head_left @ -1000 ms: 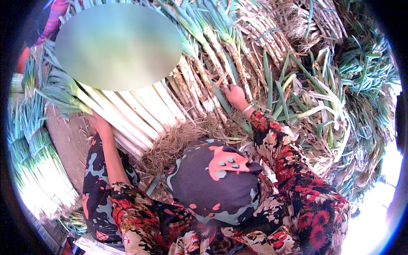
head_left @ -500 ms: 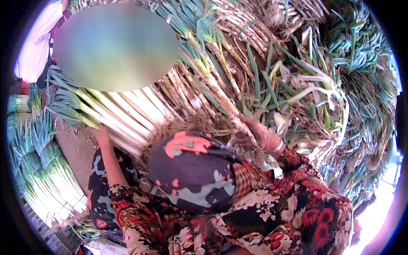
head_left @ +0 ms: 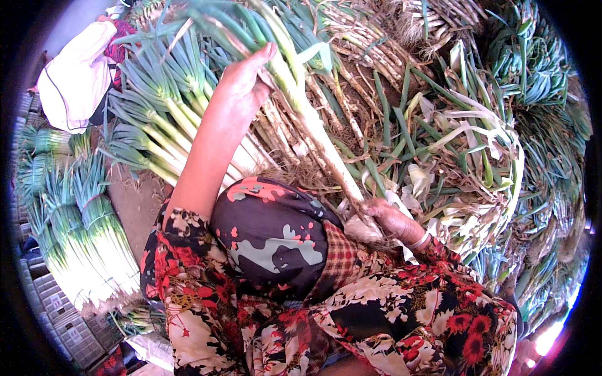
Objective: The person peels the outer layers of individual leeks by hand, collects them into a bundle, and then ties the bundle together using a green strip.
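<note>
A long green onion (head_left: 323, 131) slants across in front of me, its leaves up at the far end and its root end close by my lap. My right hand (head_left: 396, 222) is closed around the stem just above the roots. At the neck, where the leaves part, my left hand (head_left: 248, 81) pinches a strip of outer leaf between thumb and fingers. Beneath my left forearm lies a row of peeled white-stemmed green onions (head_left: 169, 135). Unpeeled green onions (head_left: 282, 131) with brownish skins lie just beyond the held one.
A heap of peelings (head_left: 464, 150) spreads to the right of my right hand. Further right stands a big pile of leafy onions (head_left: 542, 163). Tied onion bundles (head_left: 103, 232) lie at the left. A pale cloth-covered shape (head_left: 75, 78) is at the far left.
My left hand has moved up and right from the peeled row to the leaf end of the held onion. The right hand has shifted slightly nearer and to the right with the root end.
</note>
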Demonstrator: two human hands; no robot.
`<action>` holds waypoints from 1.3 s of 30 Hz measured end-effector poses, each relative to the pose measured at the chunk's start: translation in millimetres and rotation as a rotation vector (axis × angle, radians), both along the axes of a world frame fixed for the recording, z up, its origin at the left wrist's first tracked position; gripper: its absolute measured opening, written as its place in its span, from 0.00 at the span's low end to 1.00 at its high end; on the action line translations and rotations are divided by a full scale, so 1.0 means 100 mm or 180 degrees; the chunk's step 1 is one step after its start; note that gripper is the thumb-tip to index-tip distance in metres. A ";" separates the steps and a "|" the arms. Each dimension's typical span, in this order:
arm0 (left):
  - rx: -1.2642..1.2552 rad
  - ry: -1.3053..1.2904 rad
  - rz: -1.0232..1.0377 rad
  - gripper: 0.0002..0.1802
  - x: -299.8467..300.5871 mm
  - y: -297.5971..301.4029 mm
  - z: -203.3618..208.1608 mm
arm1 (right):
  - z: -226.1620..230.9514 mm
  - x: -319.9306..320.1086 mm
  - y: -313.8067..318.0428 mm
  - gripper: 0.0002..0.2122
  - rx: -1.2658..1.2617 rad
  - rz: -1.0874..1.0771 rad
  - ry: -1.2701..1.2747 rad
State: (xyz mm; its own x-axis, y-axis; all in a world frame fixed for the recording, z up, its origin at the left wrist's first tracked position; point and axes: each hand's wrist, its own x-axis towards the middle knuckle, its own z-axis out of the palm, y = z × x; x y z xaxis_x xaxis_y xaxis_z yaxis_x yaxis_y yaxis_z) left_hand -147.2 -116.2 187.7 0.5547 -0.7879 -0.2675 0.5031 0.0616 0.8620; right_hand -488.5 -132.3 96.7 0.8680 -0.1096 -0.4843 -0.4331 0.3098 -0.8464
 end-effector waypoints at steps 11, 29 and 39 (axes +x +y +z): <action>-0.0427 0.0190 -0.0175 0.11 -0.19 -0.03 0.17 | 0.59 1.78 -0.48 0.18 -0.0506 -0.1825 -0.1784; 0.0071 -0.0054 0.0352 0.13 0.03 0.01 -0.10 | -0.12 0.69 -0.15 0.05 -0.0882 -0.2620 -0.0698; -0.0461 0.0265 0.0056 0.10 0.04 0.05 -0.19 | 0.32 0.66 -0.18 0.26 -0.1063 -0.1296 -0.0452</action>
